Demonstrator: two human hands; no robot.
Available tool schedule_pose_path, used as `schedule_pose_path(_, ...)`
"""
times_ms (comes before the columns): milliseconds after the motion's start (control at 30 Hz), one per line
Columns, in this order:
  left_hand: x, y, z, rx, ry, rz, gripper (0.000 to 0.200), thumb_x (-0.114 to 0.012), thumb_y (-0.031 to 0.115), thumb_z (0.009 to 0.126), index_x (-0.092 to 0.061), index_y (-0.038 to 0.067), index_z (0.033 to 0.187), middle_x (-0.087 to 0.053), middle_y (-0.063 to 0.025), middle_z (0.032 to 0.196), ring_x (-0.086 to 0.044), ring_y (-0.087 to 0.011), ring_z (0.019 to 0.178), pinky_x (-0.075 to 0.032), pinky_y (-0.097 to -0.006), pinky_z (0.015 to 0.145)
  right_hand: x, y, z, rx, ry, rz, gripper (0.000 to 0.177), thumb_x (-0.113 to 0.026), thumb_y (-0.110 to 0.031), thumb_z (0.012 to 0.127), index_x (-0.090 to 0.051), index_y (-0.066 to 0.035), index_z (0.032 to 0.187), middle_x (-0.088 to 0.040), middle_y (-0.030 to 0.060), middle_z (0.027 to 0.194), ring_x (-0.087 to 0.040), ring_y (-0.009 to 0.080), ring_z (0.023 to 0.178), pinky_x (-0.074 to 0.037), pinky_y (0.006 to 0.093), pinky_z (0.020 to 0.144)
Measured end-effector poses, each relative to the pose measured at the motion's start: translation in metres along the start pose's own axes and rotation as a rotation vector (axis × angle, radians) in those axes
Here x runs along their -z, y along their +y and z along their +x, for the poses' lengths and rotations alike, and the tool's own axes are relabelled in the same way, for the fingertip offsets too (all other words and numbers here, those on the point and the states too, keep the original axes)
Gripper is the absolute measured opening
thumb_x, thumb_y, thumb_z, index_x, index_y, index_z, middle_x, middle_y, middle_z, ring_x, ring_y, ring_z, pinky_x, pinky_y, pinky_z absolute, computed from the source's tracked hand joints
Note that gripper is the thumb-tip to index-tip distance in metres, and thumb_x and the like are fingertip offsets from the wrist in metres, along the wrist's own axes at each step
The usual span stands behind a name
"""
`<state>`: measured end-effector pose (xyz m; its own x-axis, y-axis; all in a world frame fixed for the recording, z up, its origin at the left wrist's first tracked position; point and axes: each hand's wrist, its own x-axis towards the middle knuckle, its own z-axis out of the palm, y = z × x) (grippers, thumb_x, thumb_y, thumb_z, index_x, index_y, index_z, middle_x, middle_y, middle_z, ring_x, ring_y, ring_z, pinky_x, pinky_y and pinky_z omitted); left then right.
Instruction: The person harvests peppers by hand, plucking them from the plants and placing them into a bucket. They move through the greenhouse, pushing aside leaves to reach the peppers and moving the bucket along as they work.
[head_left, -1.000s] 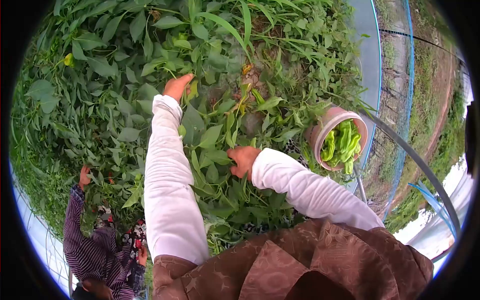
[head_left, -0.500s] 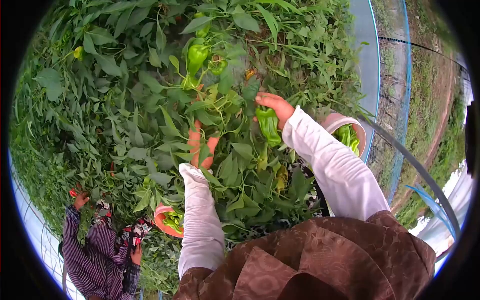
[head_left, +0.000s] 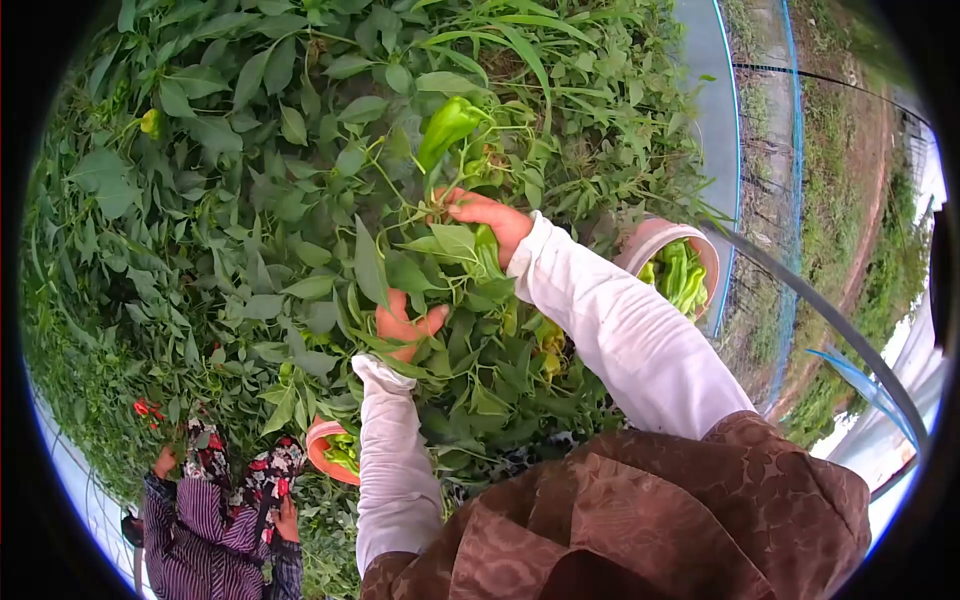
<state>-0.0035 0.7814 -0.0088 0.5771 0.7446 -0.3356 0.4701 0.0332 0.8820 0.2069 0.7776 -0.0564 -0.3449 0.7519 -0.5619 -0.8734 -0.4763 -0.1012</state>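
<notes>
Among the leaves of a pepper plant, my right hand [head_left: 490,218] has its fingers closed round stems, with a green pepper [head_left: 487,250] held under the palm, partly behind leaves. Just above that hand a larger green pepper [head_left: 450,130] hangs on the plant. Lower and to the left, my left hand [head_left: 403,325] is among the leaves, thumb apart from the fingers, whose tips are partly covered by foliage. Nothing shows in it.
A pale bucket [head_left: 713,270] of green peppers stands right of my right forearm. An orange bucket [head_left: 318,452] with peppers is left of my left sleeve. A co-worker [head_left: 205,530] is at the lower left, near red peppers [head_left: 148,410]. A dark hose arches at the right.
My right hand has moved left into the plant with its pepper. My left hand has drawn down slightly. The hanging pepper has shifted right, and the co-worker's hand has left the red peppers.
</notes>
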Motion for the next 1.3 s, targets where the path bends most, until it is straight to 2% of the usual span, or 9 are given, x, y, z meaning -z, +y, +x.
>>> schedule_pose_path(133, 0.044, 0.041, -0.003, 0.383, -0.075, -0.753, 0.06, -0.065, 0.001, 0.066, -0.044, 0.0, 0.121, -0.045, -0.0138, 0.122, -0.047, -0.0268, 0.109, -0.038, -0.034, 0.092, -0.03, 0.006, -0.015, 0.214, 0.152, -0.512, 0.04, -0.061, -0.014, 0.077, -0.051, -0.007, 0.115, -0.056, 0.007, 0.108, -0.051, 0.0179, 0.101, -0.041, 0.0336, 0.089)
schedule_pose_path(300, 0.073, 0.112, 0.031, -0.06, 0.05, 0.222, 0.051, -0.065, 0.005, 0.061, -0.052, 0.0, 0.11, -0.05, -0.0155, 0.114, -0.049, -0.0297, 0.105, -0.039, -0.0347, 0.09, -0.076, 0.017, -0.031, 0.473, -0.047, -1.16, 0.043, -0.059, -0.022, 0.081, -0.049, -0.008, 0.121, -0.05, 0.0089, 0.122, -0.049, 0.0211, 0.108, -0.039, 0.0339, 0.093)
schedule_pose_path(433, 0.054, 0.066, 0.024, 0.014, -0.091, 0.058, 0.045, -0.067, 0.008, 0.064, -0.054, 0.0, 0.106, -0.051, -0.017, 0.111, -0.05, -0.0341, 0.098, -0.04, -0.0389, 0.085, -0.099, 0.027, -0.048, 0.75, -0.127, -1.573, 0.042, -0.056, -0.024, 0.082, -0.049, -0.008, 0.12, -0.048, 0.0111, 0.124, -0.049, 0.025, 0.109, -0.039, 0.0358, 0.093)
schedule_pose_path(667, 0.046, -0.013, -0.024, -0.199, -0.059, 0.78, 0.043, -0.051, 0.009, 0.076, -0.047, 0.002, 0.118, -0.047, -0.0194, 0.121, -0.04, -0.0363, 0.114, -0.03, -0.0387, 0.098, -0.102, 0.076, -0.081, 0.705, -0.08, -1.704, 0.043, -0.054, -0.027, 0.081, -0.05, -0.006, 0.118, -0.046, 0.0149, 0.125, -0.048, 0.0299, 0.11, -0.038, 0.0387, 0.094)
schedule_pose_path(733, 0.057, -0.006, -0.029, -0.419, -0.001, 0.774, 0.034, -0.055, 0.019, 0.08, -0.052, 0.004, 0.111, -0.056, -0.0146, 0.106, -0.052, -0.0312, 0.098, -0.041, -0.0386, 0.086, -0.094, 0.089, -0.111, 0.47, 0.049, -1.76, 0.044, -0.054, -0.028, 0.08, -0.051, -0.006, 0.117, -0.046, 0.016, 0.126, -0.048, 0.0312, 0.11, -0.038, 0.0396, 0.094)
schedule_pose_path(767, 0.058, -0.004, -0.028, -0.427, -0.009, 0.736, 0.035, -0.055, 0.019, 0.08, -0.052, 0.004, 0.112, -0.056, -0.0144, 0.106, -0.052, -0.031, 0.097, -0.041, -0.0384, 0.085, -0.11, 0.078, -0.142, -0.075, 0.292, -1.801, 0.038, -0.053, -0.029, 0.079, -0.056, -0.008, 0.111, -0.054, 0.0156, 0.115, -0.052, 0.033, 0.103, -0.041, 0.0378, 0.091)
schedule_pose_path(867, 0.057, 0.001, -0.023, -0.335, -0.067, 0.61, 0.035, -0.055, 0.019, 0.081, -0.051, 0.004, 0.112, -0.056, -0.0138, 0.106, -0.052, -0.0301, 0.097, -0.042, -0.0379, 0.084, -0.109, 0.069, -0.227, -0.073, 0.471, -1.452, 0.034, -0.053, -0.029, 0.078, -0.06, -0.01, 0.105, -0.061, 0.0159, 0.098, -0.056, 0.0327, 0.095, -0.042, 0.0384, 0.087)
schedule_pose_path(1033, 0.061, 0.009, -0.028, -0.094, -0.106, 0.378, 0.036, -0.054, 0.02, 0.081, -0.05, 0.005, 0.114, -0.056, -0.0128, 0.106, -0.053, -0.0287, 0.096, -0.042, -0.0371, 0.083, -0.043, 0.061, -0.338, 0.253, 0.913, -1.681, 0.026, -0.052, -0.025, 0.079, -0.061, -0.005, 0.093, -0.06, 0.0201, 0.088, -0.057, 0.0357, 0.087, -0.045, 0.0403, 0.078)
schedule_pose_path(1300, 0.057, 0.018, -0.043, 0.087, -0.096, 0.089, 0.038, -0.054, 0.021, 0.083, -0.048, 0.005, 0.116, -0.056, -0.0111, 0.106, -0.054, -0.0265, 0.094, -0.043, -0.0358, 0.081, 0.083, 0.028, -0.422, -0.227, 1.628, -1.616, 0.051, -0.063, -0.024, 0.07, -0.052, -0.012, 0.118, -0.057, 0.0196, 0.109, -0.055, 0.0319, 0.101, -0.043, 0.0365, 0.089)
